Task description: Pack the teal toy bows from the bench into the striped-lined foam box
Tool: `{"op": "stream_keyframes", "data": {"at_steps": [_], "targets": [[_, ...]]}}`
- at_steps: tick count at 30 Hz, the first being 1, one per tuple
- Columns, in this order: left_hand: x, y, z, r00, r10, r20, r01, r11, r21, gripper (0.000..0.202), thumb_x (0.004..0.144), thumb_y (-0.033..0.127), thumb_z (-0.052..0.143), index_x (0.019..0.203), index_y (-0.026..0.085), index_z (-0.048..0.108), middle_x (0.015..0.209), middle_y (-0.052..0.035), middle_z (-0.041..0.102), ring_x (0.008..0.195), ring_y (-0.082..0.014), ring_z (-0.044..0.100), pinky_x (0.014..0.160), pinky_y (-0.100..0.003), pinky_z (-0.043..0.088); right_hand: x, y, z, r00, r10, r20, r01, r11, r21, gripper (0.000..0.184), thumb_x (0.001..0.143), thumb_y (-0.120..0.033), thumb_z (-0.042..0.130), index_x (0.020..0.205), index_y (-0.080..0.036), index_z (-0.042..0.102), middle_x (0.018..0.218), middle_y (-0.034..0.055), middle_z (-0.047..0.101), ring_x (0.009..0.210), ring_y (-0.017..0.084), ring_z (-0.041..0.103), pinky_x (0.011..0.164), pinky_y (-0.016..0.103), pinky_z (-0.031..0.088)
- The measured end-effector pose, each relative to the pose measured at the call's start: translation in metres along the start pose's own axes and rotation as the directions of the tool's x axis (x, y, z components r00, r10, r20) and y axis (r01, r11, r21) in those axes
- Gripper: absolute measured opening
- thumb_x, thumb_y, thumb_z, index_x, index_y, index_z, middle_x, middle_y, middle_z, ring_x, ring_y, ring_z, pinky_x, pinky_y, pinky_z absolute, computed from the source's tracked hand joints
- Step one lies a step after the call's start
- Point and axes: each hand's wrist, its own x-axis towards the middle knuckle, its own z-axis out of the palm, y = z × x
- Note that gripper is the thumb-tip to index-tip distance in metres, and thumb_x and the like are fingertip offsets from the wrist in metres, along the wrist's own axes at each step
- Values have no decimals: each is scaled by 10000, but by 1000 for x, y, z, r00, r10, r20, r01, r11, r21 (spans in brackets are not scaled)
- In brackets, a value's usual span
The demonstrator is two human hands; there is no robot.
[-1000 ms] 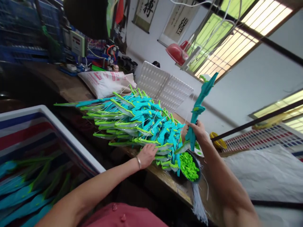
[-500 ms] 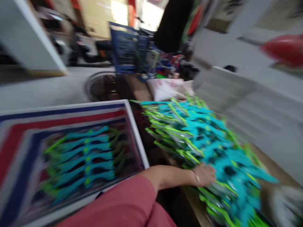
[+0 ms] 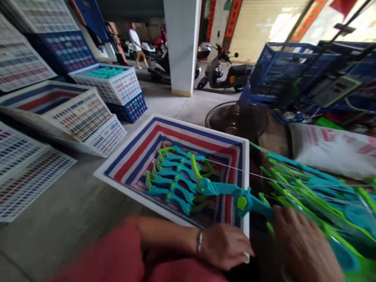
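Pinching bow [image 3: 232, 191] in right hand [image 3: 302, 243] grip, jutting over crate [image 3: 176, 126] rim from 4 o'clock. Resting left hand [image 3: 226, 244] slack, empty, at near corner. Best laid parallel onto stack [image 3: 173, 178], keeping string [image 3: 249, 172] clear of pile [image 3: 323, 188] at 3 o'clock.

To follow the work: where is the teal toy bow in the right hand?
Head view, lower centre-right: the teal toy bow juts from the right hand leftward over the striped crate.
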Motion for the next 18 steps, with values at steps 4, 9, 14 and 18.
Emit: {"op": "stream_keyframes", "data": {"at_steps": [4,9,14,18], "targets": [[-62,-37,-50,858,-450,-249,494,855,157,480,959,353,672,1362,119,558,1456,-173,561,1398,-322,486,1201,-484,418,82,-56,49,973,-222,59,224,974,-40,218,865,-36,466,965,-194,579,872,108,574,751,269,550,655,407,426],[-112,-97,-62,716,-659,-230,695,703,152,835,823,359,846,1498,127,413,1536,-203,462,1445,-357,432,1216,-531,388,141,-107,88,942,-310,133,301,950,78,226,863,6,502,970,-171,593,899,93,598,777,250,575,685,379,430],[-131,-139,-77,640,-747,-177,763,646,34,831,802,495,837,1467,161,466,1450,-165,523,1347,-340,502,1170,-531,409,168,-143,124,938,-300,174,267,945,188,197,883,-36,519,994,-182,591,929,94,614,817,241,588,699,347,441],[-134,-177,-75,618,-785,-32,784,614,88,545,851,427,743,1317,177,612,1315,-151,548,1240,-341,542,1079,-520,452,178,-149,145,949,-280,146,224,922,316,193,949,-169,546,1132,-180,604,993,107,653,892,263,634,752,362,502]]}}
